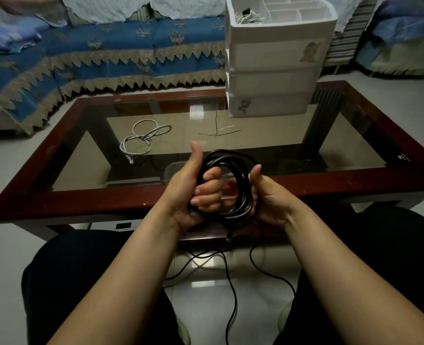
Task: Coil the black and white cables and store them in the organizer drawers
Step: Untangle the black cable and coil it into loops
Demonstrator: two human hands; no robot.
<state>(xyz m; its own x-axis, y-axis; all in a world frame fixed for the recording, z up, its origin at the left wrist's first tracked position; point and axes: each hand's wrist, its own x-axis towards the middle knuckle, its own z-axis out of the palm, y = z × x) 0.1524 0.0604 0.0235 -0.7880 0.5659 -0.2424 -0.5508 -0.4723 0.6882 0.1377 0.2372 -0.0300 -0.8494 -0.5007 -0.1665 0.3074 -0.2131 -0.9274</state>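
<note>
A black cable (233, 160) is wound into a coil that I hold above the near edge of the table. My left hand (193, 188) grips the coil's left side with the fingers curled through the loop and the thumb up. Its right side rests in my right hand (268, 195), thumb raised too. The cable's loose tail hangs down to the floor between my knees. A white cable (143, 139) lies in loose loops on the glass at the left. The white organizer (275, 78) with three shut drawers stands at the back right of the table.
The glass-topped table (206, 202) has a dark red wooden frame. Thin black and white ties (218, 131) lie on the glass before the organizer. Its top tray holds a bundle of ties (248, 17). A blue-covered sofa (106, 53) stands behind the table.
</note>
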